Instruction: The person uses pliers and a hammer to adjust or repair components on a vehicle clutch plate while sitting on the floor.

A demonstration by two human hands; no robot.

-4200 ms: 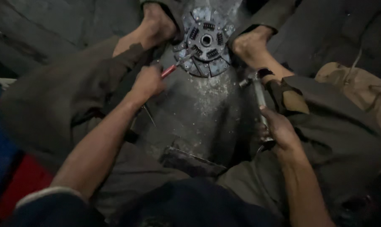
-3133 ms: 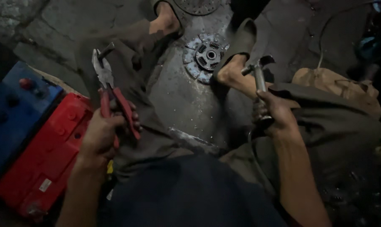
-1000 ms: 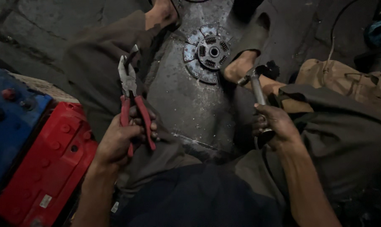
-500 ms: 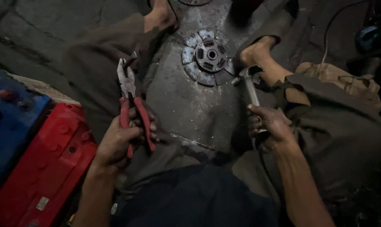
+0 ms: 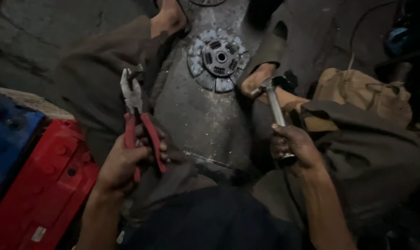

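Observation:
My left hand [image 5: 126,159] grips pliers [image 5: 136,118] by their red handles, jaws pointing up and away over my left knee. My right hand [image 5: 295,146] holds a metal hammer [image 5: 274,104] by its shaft, head raised near my right foot [image 5: 256,78]. A round clutch disc [image 5: 218,59] with springs around its hub lies flat on the concrete floor between my two feet, apart from both tools. My left foot [image 5: 168,18] rests at the disc's upper left.
A red battery case [image 5: 38,185] and a blue one [image 5: 8,139] stand at the left by my leg. A tan cloth bag [image 5: 363,92] lies at the right. A thin metal strip [image 5: 210,159] lies on the floor in front of me.
Earlier my left hand worked near the disc with a small tool; it then came back holding the pliers. In the last second both hands stayed nearly still, the hammer shifting slightly.

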